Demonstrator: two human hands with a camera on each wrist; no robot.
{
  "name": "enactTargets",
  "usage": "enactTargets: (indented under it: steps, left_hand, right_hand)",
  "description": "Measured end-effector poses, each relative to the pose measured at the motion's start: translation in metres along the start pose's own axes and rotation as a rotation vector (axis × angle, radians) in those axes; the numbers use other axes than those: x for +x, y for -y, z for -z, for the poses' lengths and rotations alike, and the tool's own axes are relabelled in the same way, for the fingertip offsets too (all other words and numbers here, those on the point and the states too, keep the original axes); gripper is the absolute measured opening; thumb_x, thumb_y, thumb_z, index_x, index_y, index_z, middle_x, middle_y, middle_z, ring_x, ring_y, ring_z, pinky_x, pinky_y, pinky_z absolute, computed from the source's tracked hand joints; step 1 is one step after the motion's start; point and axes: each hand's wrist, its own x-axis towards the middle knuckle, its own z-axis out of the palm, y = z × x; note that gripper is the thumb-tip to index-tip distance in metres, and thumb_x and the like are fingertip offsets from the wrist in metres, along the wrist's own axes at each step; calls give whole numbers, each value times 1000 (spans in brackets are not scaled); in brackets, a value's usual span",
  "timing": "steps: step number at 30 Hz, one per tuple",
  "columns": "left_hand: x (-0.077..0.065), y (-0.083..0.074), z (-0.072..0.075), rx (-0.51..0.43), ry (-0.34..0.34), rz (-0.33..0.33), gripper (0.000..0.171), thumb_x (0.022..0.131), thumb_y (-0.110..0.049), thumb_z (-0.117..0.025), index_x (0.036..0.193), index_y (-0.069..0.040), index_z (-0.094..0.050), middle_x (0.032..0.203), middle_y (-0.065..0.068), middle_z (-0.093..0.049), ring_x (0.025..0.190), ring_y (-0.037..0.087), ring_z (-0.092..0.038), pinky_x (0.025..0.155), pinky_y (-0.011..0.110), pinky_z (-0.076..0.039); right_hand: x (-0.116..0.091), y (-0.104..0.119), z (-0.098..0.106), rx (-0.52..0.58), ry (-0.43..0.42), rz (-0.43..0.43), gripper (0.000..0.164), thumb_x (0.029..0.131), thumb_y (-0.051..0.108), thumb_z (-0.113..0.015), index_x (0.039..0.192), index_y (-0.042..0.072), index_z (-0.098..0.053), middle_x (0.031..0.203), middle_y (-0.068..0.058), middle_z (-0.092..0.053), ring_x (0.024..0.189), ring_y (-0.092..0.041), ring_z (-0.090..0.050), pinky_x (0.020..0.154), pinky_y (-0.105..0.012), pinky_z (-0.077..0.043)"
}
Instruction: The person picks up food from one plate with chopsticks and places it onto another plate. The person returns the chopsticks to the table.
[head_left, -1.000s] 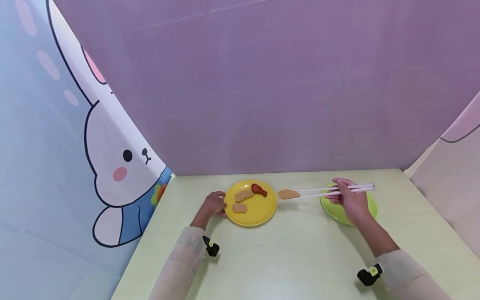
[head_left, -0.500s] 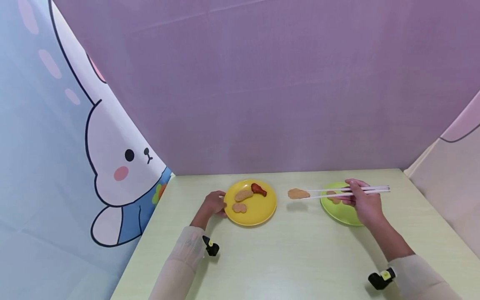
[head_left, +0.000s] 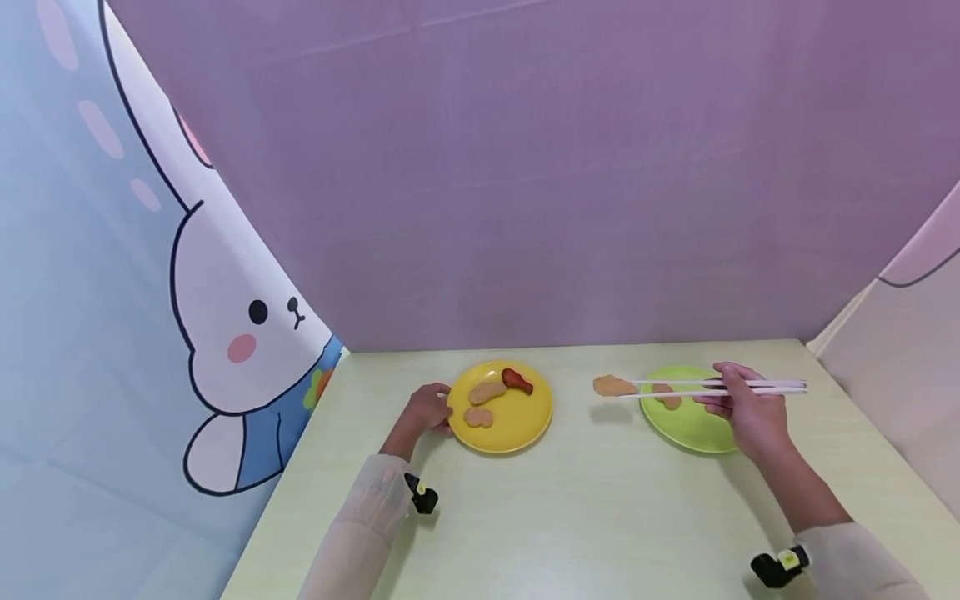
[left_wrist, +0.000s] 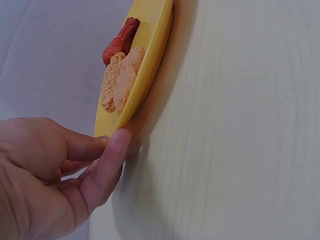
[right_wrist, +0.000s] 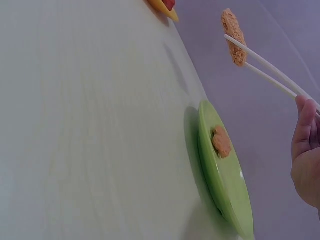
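Observation:
My left hand (head_left: 429, 408) pinches the left rim of a yellow plate (head_left: 517, 427), thumb and fingers meeting at its edge in the left wrist view. On that plate lie a red toy drumstick (head_left: 517, 381), a long tan breaded piece (head_left: 487, 392) and a small tan nugget (head_left: 478, 417). My right hand (head_left: 756, 415) holds a pair of white chopsticks (right_wrist: 272, 67) above the right side of the table. Their tips grip a breaded fried chicken piece (head_left: 613, 385), raised between the two plates. Beneath the hand, a green plate (head_left: 693, 432) bears one tan nugget (right_wrist: 221, 142).
The pale table (head_left: 570, 517) meets a purple cloth backdrop (head_left: 562, 208) at its far edge. A curtain with a rabbit print (head_left: 247, 333) borders the left, and a pale panel (head_left: 915, 383) borders the right. Bare tabletop lies between the plates.
My right hand has moved right, carrying the chopsticks and fried chicken piece away from the yellow plate toward the green one. The nugget on the green plate has come into sight. My left hand stays put.

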Motion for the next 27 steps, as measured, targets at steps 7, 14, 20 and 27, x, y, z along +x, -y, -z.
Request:
enactTargets:
  steps: [7,14,20,27]
  left_hand:
    - [0,0,-1,2,1,-2,47,97,-5,-61,144,-8,-54,97,12,-71,59,12,-70,55,23,-59]
    - [1,-1,0,-19,10,-2,48,97,-5,-62,144,-9,-54,101,13,-70,59,12,-70,54,23,-59]
    - [1,0,-1,-17,3,1,48,97,-5,-62,144,-9,-53,103,14,-70,59,13,-70,54,23,-59]
    - [3,-1,-3,-36,5,21,48,97,-5,-62,144,-10,-54,107,15,-69,60,14,-71,56,24,-60]
  right_hand:
    - [-3,6,13,49,0,26,21,104,13,-56,102,14,-76,84,-5,-78,66,-19,-77,57,-25,-62]
    - [-8,10,24,61,-21,31,17,103,15,-58,103,13,-76,83,-6,-78,66,-19,-77,58,-25,-62]
    - [-8,14,34,69,-43,29,19,104,14,-57,102,13,-76,83,-6,-78,66,-20,-77,57,-25,-62]
    - [-12,21,47,123,-83,19,18,103,14,-58,103,10,-76,84,-8,-78,66,-24,-77,59,-28,-63]
